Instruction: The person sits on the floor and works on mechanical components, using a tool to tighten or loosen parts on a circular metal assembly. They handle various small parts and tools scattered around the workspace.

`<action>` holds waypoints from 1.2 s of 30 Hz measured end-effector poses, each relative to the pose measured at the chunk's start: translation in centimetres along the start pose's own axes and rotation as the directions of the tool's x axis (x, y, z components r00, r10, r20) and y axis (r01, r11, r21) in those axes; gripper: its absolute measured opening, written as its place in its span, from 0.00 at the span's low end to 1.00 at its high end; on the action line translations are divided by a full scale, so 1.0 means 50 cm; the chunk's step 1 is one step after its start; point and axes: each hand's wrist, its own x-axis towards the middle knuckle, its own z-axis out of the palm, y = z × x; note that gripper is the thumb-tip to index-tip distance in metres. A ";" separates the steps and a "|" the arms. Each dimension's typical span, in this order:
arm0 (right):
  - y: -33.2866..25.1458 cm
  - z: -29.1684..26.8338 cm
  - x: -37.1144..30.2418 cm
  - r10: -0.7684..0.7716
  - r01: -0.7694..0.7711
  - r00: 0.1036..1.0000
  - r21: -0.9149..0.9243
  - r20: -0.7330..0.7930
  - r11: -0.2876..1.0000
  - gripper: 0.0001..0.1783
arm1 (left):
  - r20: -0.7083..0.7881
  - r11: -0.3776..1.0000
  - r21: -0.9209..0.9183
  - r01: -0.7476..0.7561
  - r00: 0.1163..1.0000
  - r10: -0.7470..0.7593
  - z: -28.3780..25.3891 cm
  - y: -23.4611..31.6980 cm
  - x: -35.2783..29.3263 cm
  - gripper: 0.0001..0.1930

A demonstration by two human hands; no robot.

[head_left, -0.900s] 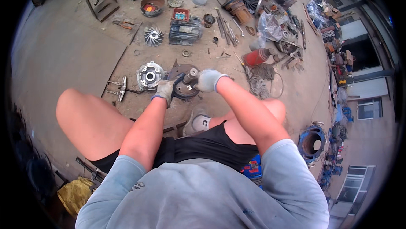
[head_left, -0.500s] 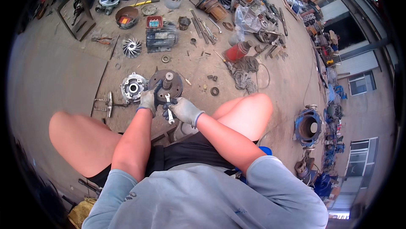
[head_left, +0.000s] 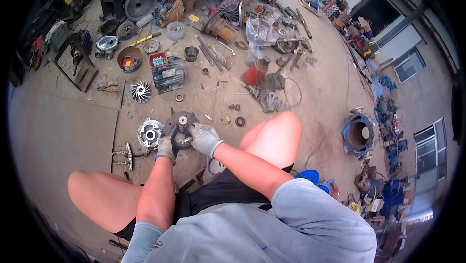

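Grey-gloved left hand (head_left: 166, 148), yours, at the dark flanged part (head_left: 176, 128), grip's closure unclear; your right hand (head_left: 205, 138), grip closed on a shiny wrench (head_left: 188, 139); silver housing (head_left: 151, 128) alongside

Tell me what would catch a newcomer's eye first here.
The eye would probably go to the gloved left hand and right hand at the dark round flange, left of centre. The red cylinder beyond, to the right, and silver finned wheel beyond, to the left, may follow.
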 end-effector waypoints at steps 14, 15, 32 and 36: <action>0.017 0.011 0.002 0.076 -0.081 0.986 -0.029 -0.151 0.996 0.19 | -0.154 0.449 -0.882 0.142 0.814 -0.560 -0.060 0.004 0.010 0.32; 0.021 0.007 0.003 0.078 -0.083 0.985 -0.024 -0.156 0.996 0.19 | -0.192 0.566 -0.807 0.169 0.831 -0.522 -0.092 0.036 0.032 0.31; 0.062 -0.026 0.022 -0.083 0.092 0.981 0.044 -0.176 0.995 0.15 | 0.060 0.580 -0.788 0.206 0.963 -0.261 -0.041 -0.013 0.056 0.22; 0.045 -0.035 0.020 -0.105 0.107 0.982 0.003 -0.160 0.994 0.15 | -0.159 0.959 -0.128 -0.251 0.960 0.230 -0.031 -0.063 0.044 0.32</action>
